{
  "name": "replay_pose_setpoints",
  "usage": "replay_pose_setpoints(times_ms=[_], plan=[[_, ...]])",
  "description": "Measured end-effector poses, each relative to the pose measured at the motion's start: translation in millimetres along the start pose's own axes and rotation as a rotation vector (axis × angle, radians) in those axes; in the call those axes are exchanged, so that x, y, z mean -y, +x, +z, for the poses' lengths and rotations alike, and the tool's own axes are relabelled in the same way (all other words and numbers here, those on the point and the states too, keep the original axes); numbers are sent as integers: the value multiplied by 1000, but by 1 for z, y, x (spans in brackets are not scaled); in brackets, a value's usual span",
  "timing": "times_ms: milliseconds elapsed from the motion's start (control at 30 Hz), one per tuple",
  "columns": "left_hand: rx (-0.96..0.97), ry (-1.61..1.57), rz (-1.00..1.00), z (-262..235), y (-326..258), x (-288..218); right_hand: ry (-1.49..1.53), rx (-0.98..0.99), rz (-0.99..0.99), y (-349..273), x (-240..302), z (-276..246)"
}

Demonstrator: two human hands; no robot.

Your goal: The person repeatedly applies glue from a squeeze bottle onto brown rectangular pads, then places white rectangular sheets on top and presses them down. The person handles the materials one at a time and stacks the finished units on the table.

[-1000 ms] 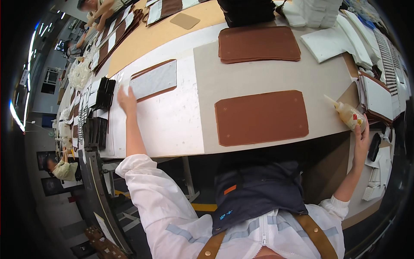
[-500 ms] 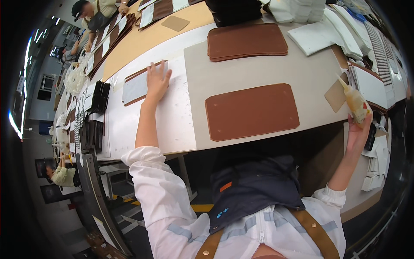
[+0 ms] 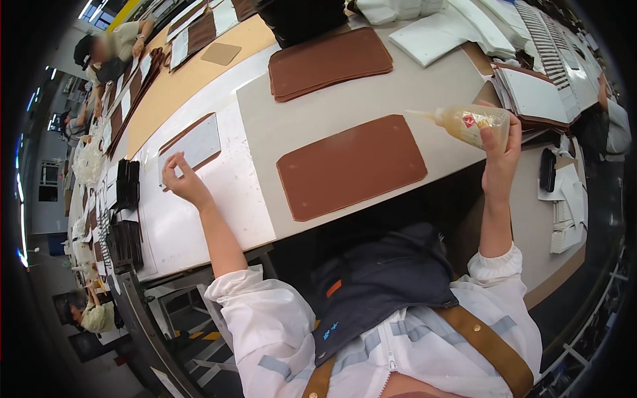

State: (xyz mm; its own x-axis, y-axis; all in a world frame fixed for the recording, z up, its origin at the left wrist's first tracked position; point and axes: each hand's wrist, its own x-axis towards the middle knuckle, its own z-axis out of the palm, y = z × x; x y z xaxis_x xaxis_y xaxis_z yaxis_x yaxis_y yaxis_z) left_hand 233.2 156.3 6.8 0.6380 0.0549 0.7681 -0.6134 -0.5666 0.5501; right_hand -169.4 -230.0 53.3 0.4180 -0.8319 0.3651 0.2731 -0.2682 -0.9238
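My right hand (image 3: 502, 147) is wrapped round a clear squeeze bottle (image 3: 474, 125) of yellowish liquid. The bottle lies nearly level, its thin nozzle pointing left above the far right corner of a brown leather panel (image 3: 352, 167). That panel lies flat on the grey board in front of me. My left hand (image 3: 188, 184) is at a smaller brown piece with a pale grey facing (image 3: 199, 142), over its near edge. Its fingers are curled in toward the thumb; whether they hold anything I cannot make out.
Beyond the panel lies a stack of brown panels (image 3: 330, 64), with a black pile (image 3: 298, 20) behind it. White sheets (image 3: 434, 40) and brown-and-white pieces (image 3: 537, 93) lie at the right. Black bundles (image 3: 126, 186) stand at the left edge. A co-worker (image 3: 109, 53) is at the far left.
The bottle has swung from the right table edge to near the panel, its nozzle now turned left. My left hand has drawn back toward the grey-faced piece's near edge and curled. The view has shifted.
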Motion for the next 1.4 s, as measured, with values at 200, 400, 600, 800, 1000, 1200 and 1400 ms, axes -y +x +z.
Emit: replay_pose_setpoints(times_ms=[200, 400, 600, 800, 1000, 1200, 1400], plan=[[-73, -147, -250, -2, -3, -7, 293, 22, 421, 7, -11, -14], [-46, -200, -305, -5, -2, -13, 199, 26, 365, -4, -4, -7], [-87, -263, -323, -2, -2, -19, -10, -97, 99, -13, -12, -4], [-77, -303, -349, -4, -1, -12, -69, -102, 40, -18, -15, 4], [-91, -313, -350, -3, -1, -18, -116, -91, 4, -19, -17, 4], [-88, -269, -338, -5, -1, -25, -136, -83, 3, -22, -18, 6], [-102, -302, -315, -3, -1, -19, -173, -86, -18, -22, -18, 7]])
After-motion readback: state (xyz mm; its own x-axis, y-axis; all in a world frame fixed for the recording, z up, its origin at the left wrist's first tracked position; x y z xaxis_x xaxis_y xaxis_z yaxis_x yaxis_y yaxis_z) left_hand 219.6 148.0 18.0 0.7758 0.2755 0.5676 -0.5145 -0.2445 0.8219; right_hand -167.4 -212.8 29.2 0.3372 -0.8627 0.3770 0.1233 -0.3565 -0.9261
